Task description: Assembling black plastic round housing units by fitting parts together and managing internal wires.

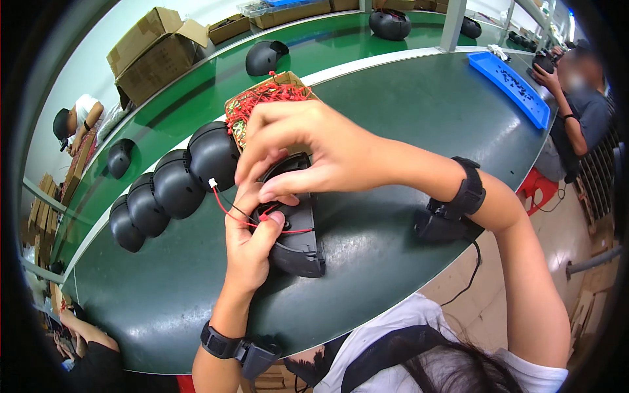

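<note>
My left hand (252,245) grips a black half-dome plastic shell (301,245), its hollow side up, near the middle of the table. Its thumb presses on a red and black wire lead (226,211) that crosses the shell. A small white connector (212,183) sticks out at the lead's left end. Over the shell's far part arches my right hand (304,147). Its fingers are bent, with thumb and fingertips close together by the left fingers. Whatever lies between those tips is hidden. Each wrist wears a black strap with a device.
Several black domes (173,183) stand in a row at left. Behind the shell sits a cardboard box of red wire leads (268,98). A blue tray (511,88) with small dark parts lies far right. More domes ride the green conveyor (216,75). Other people work at both sides.
</note>
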A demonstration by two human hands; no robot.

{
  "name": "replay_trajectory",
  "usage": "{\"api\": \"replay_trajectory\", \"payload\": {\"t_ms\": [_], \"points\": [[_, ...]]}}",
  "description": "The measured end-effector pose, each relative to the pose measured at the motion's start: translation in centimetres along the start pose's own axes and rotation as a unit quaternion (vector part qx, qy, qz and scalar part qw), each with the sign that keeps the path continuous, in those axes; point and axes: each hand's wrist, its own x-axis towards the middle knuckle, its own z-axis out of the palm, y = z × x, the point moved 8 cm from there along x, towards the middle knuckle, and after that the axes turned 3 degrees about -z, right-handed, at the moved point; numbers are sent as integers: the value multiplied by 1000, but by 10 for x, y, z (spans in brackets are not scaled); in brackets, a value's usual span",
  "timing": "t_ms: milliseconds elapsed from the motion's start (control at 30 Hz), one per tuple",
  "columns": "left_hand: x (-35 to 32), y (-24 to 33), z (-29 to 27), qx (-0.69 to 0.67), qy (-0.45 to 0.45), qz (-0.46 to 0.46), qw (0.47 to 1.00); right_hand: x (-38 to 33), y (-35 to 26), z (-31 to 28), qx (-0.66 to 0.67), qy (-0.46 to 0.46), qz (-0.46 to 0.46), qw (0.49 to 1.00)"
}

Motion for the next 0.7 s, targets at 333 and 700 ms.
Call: {"api": "replay_trajectory", "payload": {"t_ms": [333, 700], "points": [[3, 8, 6, 20, -4, 69, 997, -54, 48, 1, 262, 1, 139, 955], [6, 15, 13, 40, -38, 82, 995, -62, 59, 8, 384, 47, 228, 893]]}}
